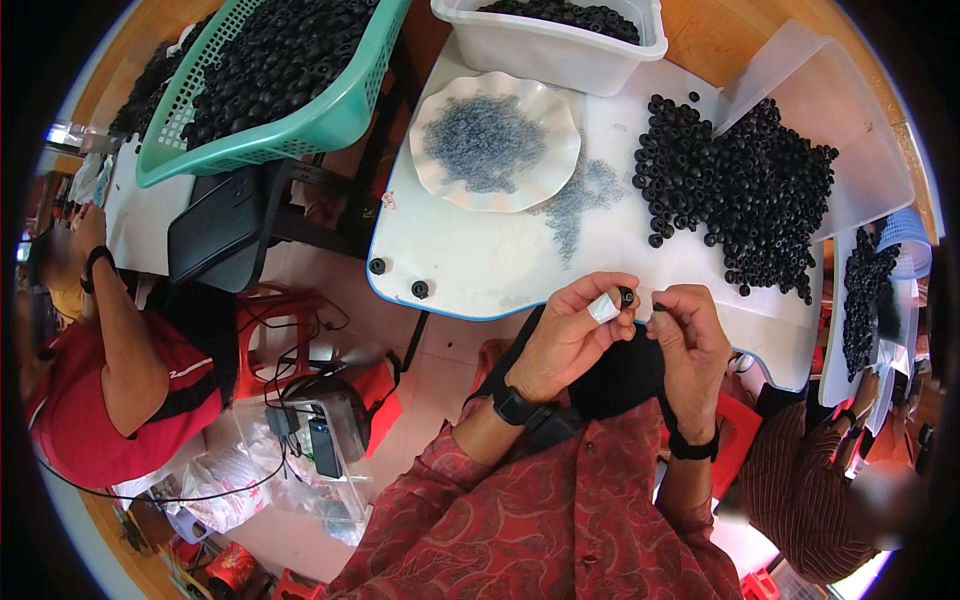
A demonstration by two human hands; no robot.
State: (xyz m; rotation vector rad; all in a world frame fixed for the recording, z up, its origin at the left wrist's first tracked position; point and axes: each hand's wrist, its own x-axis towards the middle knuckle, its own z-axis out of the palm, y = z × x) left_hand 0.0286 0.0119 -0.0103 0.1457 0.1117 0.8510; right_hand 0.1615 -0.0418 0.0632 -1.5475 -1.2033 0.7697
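Note:
My left hand [572,338] pinches a small black ring-shaped part [627,297] near the front edge of the white table [470,250]. A white wrap [603,308] covers part of one of its digits. Just to the right, my right hand [694,335] has thumb and forefinger pressed together on a tiny dark thing [658,308], too small to name. The hands are close but apart. Beyond them lies a heap of black ring-shaped parts [745,190]. At the far left, a scalloped white plate [557,165] holds many small translucent rings [485,140], some spilled beside it.
Two black parts [419,289] stand at the table's left corner. A white bin [570,62] of black parts is at the back. A clear bin [840,130] lies tipped behind the heap. Left stands a green basket [300,145]. People sit left [140,370] and right [805,490].

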